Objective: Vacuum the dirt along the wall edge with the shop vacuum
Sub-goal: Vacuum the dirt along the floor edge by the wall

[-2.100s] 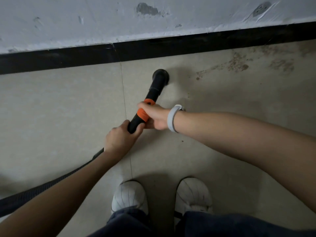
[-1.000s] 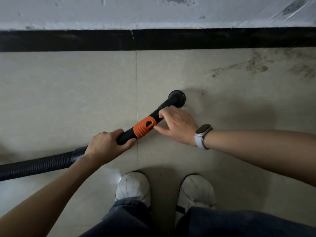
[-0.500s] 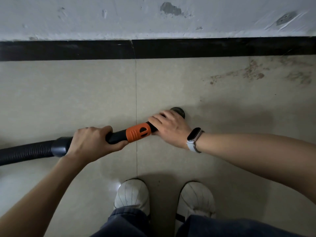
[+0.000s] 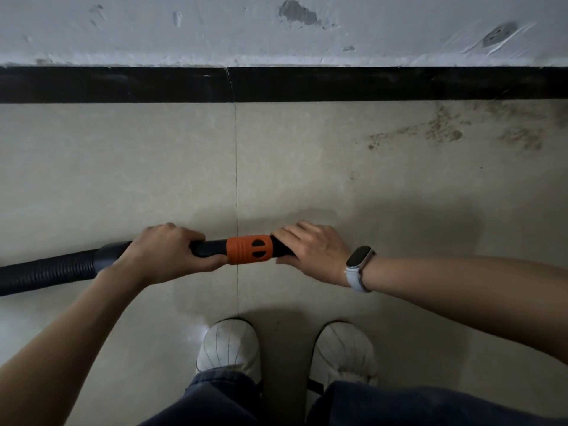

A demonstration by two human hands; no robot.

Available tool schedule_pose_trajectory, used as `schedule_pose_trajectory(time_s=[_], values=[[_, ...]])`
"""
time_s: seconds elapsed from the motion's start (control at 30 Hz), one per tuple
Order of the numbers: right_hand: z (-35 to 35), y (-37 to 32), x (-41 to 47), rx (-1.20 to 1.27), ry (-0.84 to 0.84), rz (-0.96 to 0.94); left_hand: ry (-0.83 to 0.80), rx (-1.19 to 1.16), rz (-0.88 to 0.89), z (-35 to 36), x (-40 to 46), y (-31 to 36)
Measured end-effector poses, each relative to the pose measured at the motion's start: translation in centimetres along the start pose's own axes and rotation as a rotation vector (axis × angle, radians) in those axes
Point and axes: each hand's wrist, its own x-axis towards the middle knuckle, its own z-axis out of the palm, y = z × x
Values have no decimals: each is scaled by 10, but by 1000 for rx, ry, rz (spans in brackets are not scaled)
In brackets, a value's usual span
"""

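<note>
The vacuum wand (image 4: pixel 212 249) lies level across the view above the tiled floor (image 4: pixel 123 167), well short of the black baseboard (image 4: pixel 338 84). The left hand (image 4: pixel 163 252) grips its black tube just left of the orange collar (image 4: pixel 249 249), fingers curled round it. The right hand (image 4: pixel 310 250) covers the end beyond the collar, fingers curved over the tube. The ribbed hose (image 4: pixel 46 273) trails left. Brown dirt (image 4: pixel 442 130) lies near the baseboard, far right. No readable writing shows anywhere.

Open floor (image 4: pixel 153 167) to the baseboard (image 4: pixel 338 84); shoes (image 4: pixel 229 348) behind
</note>
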Motion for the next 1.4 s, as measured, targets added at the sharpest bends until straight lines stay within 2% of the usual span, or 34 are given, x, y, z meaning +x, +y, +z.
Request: schedule_pose_trajectory(time_s=[0.17, 0.27, 0.37, 0.47, 0.53, 0.57, 0.63, 0.7, 0.73, 0.83, 0.97, 1.17, 1.27, 1.3, 1.4], values=[[-11, 29, 30, -101, 93, -9, 126, -3, -67, -9, 12, 19], [-14, 45, 34, -107, 78, -22, 154, -9, -96, -11, 20, 29], [-16, 47, 30, -103, 2, 121, 197, 2, -102, -6, 24, 42], [-19, 40, 18, 18, -130, 345, 201, -11, -99, 5, 26, 56], [-25, 28, 16, 195, -13, 514, 212, -18, -103, 11, 28, 61], [-27, 21, 18, 283, 100, 658, 221, -16, -108, 14, 29, 63], [-30, 13, 33, 522, 262, 1090, 245, -15, -112, 19, 29, 69], [-25, 10, 50, 848, 259, 1433, 275, -23, -102, 22, 28, 76], [-22, 9, 56, 1001, 224, 1494, 285, -23, -95, 23, 28, 79], [-14, 3, 64, 1235, 209, 1525, 264, -16, -76, 23, 29, 81], [-5, -6, 55, 1191, 183, 1536, 143, -37, -6, 24, 26, 76], [22, -38, 16, 1089, 201, 1766, -52, -12, 149, 34, 6, 78], [26, -41, 11, 1142, 132, 1789, -97, -34, 166, 29, 7, 75], [29, -41, 16, 1203, 143, 1829, -97, -29, 163, 25, 9, 72], [28, -38, 28, 1306, 345, 1912, -76, -12, 152, 16, 17, 64]])
